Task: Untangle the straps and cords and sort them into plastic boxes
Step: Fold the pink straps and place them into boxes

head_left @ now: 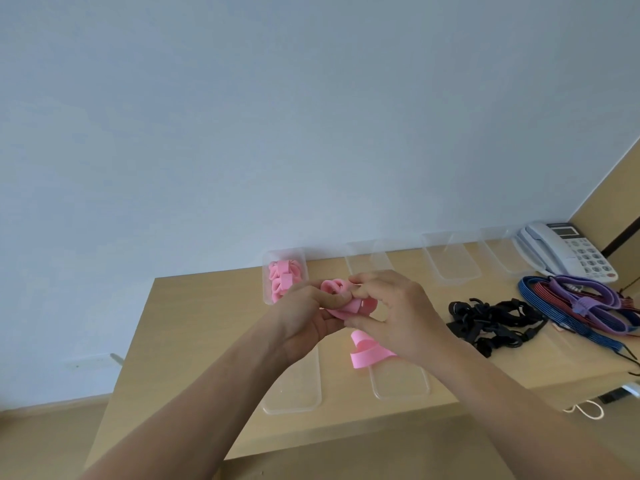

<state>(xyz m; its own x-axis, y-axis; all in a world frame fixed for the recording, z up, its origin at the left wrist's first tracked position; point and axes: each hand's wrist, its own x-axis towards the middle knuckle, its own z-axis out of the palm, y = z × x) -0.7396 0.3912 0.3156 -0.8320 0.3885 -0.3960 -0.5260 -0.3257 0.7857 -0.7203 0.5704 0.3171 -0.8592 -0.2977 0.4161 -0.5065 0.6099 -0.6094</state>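
Note:
Both hands meet above the middle of the wooden table, gripping a pink strap. My left hand pinches its coiled part from the left. My right hand holds it from the right, and a loose loop of the strap hangs down below that hand. Behind my left hand stands a clear plastic box holding several rolled pink straps. To the right lie a tangle of black cords and a bundle of blue, red and purple elastic cords.
Three clear boxes line the back edge by the wall. Two flat clear lids lie near the front edge under my arms. A white desk phone sits at the far right corner. A white cable hangs off the right edge.

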